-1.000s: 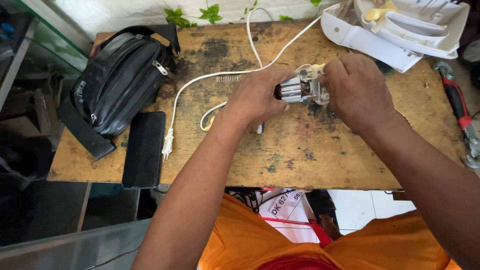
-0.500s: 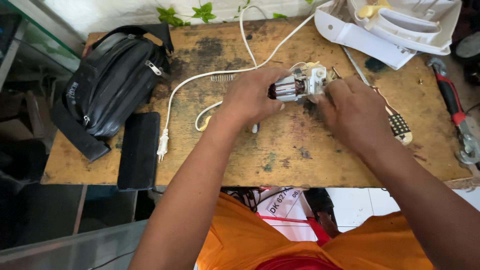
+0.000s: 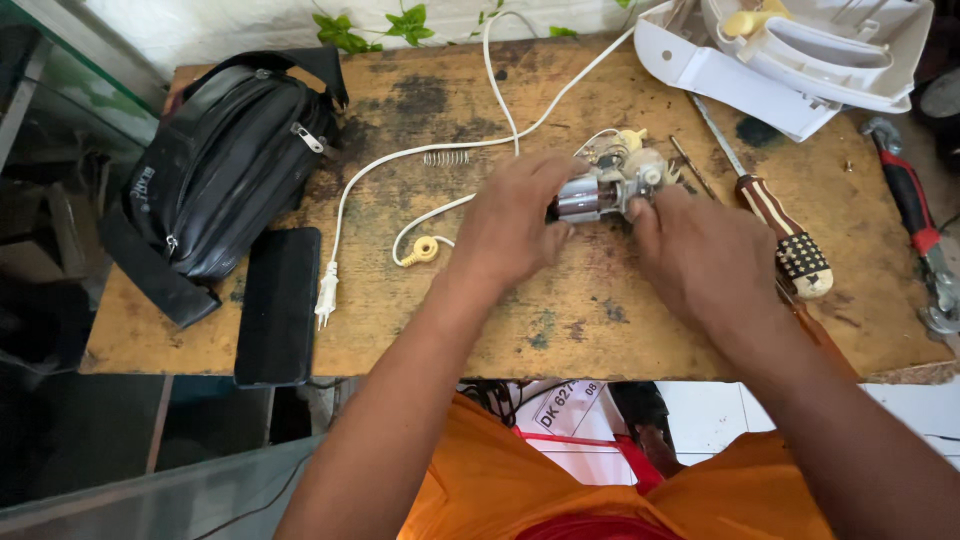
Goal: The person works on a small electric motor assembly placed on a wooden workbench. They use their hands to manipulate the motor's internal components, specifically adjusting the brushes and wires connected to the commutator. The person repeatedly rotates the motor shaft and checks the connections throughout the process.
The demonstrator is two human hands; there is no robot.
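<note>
Metal motor [image 3: 598, 192] looks dense, rigid and slippery; its wiring seems fragile. Your left hand [image 3: 515, 222] and right hand [image 3: 700, 255] each clamp one end above the bench [image 3: 600, 320].

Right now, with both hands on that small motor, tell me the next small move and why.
Probably set the motor down flat on the table and steady it with the left hand. Both hands hold it just above the wood, so the right hand is not free to take the striped-handled screwdriver lying right beside it.
</note>
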